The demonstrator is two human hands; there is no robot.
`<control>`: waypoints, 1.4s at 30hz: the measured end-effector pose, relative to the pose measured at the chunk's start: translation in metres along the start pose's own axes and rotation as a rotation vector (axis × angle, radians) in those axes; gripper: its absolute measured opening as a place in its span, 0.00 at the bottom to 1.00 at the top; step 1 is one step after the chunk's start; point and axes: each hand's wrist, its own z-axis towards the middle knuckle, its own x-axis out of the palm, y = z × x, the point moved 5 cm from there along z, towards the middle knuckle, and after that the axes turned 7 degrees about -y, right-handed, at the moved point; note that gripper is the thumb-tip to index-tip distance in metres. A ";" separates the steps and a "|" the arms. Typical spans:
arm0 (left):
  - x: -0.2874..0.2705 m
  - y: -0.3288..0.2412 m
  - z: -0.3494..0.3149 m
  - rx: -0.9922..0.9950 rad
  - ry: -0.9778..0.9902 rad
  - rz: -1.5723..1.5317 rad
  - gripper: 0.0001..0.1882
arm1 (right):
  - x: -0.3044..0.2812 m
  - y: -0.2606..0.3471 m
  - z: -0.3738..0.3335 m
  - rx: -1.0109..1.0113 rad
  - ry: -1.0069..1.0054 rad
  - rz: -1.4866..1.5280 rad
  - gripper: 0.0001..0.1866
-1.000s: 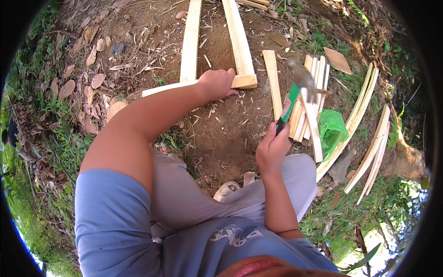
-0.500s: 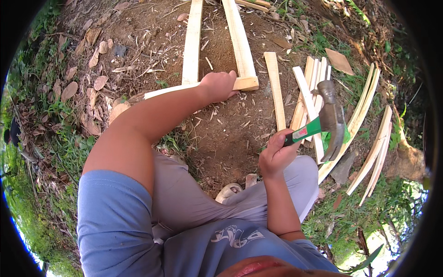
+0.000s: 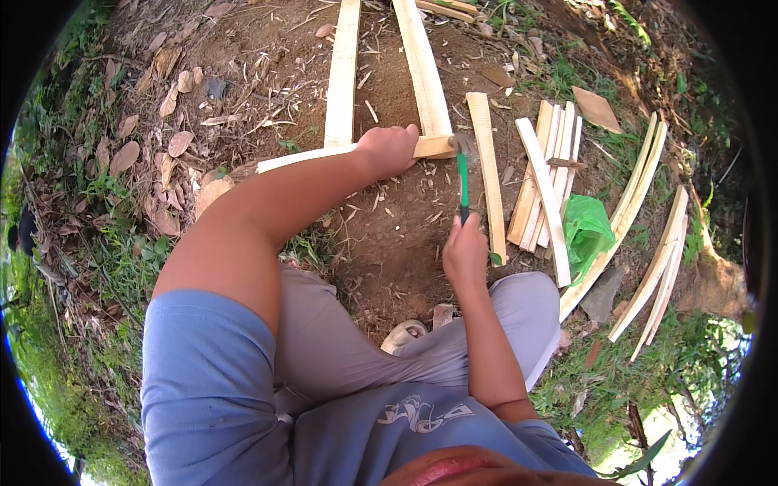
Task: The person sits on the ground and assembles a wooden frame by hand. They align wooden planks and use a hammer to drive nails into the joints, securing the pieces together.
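My left hand [image 3: 389, 151] is closed around a wooden crosspiece [image 3: 432, 147] near its right end. That crosspiece lies across the near ends of two long pale wooden strips, a left strip [image 3: 341, 89] and a right strip [image 3: 423, 69]. Wrapped round the dark grip of a green-handled claw hammer [image 3: 463, 182], my right hand [image 3: 466, 253] is below the crosspiece's right end. The hammer's metal head is at that end and looks to be touching it. Whether a nail is there, I cannot make out.
Right of the hammer lies a loose wooden strip [image 3: 486, 178]. Beyond it are a bundle of strips [image 3: 545, 182], a green plastic bag [image 3: 587, 231] and long curved-looking strips [image 3: 628, 202]. Dry leaves [image 3: 123, 159] and wood shavings cover the soil. My folded legs [image 3: 348, 324] are close below.
The hammer has swung down and left from above the strips at right to the crosspiece's right end. My left hand keeps its hold on the crosspiece.
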 end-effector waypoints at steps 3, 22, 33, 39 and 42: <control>0.000 0.005 0.000 -0.014 -0.009 0.005 0.23 | -0.002 -0.002 0.004 0.009 0.079 -0.054 0.13; 0.000 0.003 -0.001 -0.004 0.022 0.017 0.24 | -0.040 0.028 0.001 -0.067 -0.142 0.079 0.12; 0.002 0.003 0.000 -0.003 0.014 -0.008 0.30 | -0.050 0.043 -0.001 -0.098 -0.218 0.187 0.13; -0.004 0.002 0.000 -0.009 0.040 -0.011 0.33 | -0.014 0.013 0.012 -0.021 0.138 -0.209 0.13; 0.002 0.006 -0.003 -0.001 0.021 -0.006 0.34 | -0.059 0.065 0.013 0.048 -0.146 0.162 0.15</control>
